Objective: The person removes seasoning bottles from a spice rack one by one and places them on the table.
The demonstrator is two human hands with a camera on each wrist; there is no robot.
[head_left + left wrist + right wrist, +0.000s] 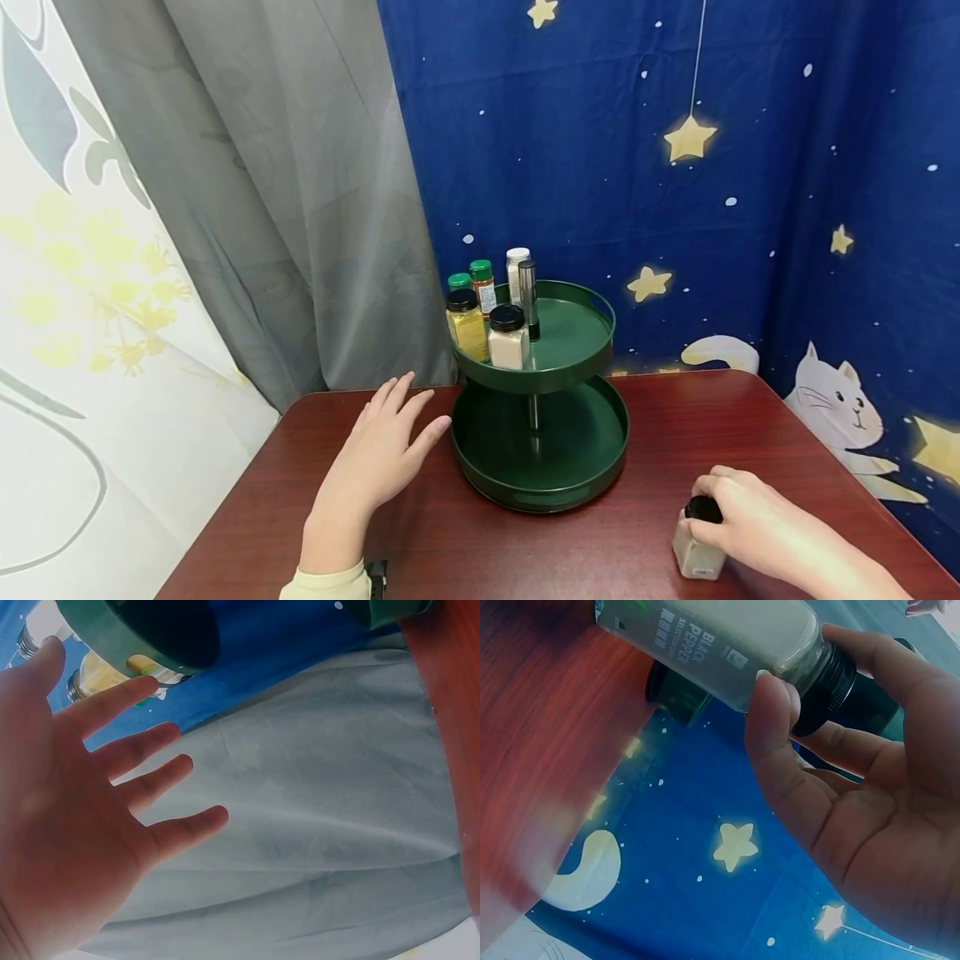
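Note:
My right hand [757, 521] grips a clear square jar of black pepper [696, 550] by its black lid, at the table's right side. In the right wrist view the jar [720, 645] shows a "BLACK PEPPER" label, with thumb and fingers around its neck. My left hand [378, 450] is held with fingers spread just left of a dark green two-tier turntable rack [540, 496], holding nothing. On the rack's upper tier stand a yellow jar [468, 332] and a white-powder jar [508, 346], both black-lidded. The lower tier holds nothing.
Behind those jars are two green-capped bottles [483, 287], a white-capped bottle [514, 275] and a slim silver cylinder [528, 300]. The rack stands on a reddish-brown table [420, 542]. Grey and star-patterned blue curtains [555, 150] hang behind the table's far edge.

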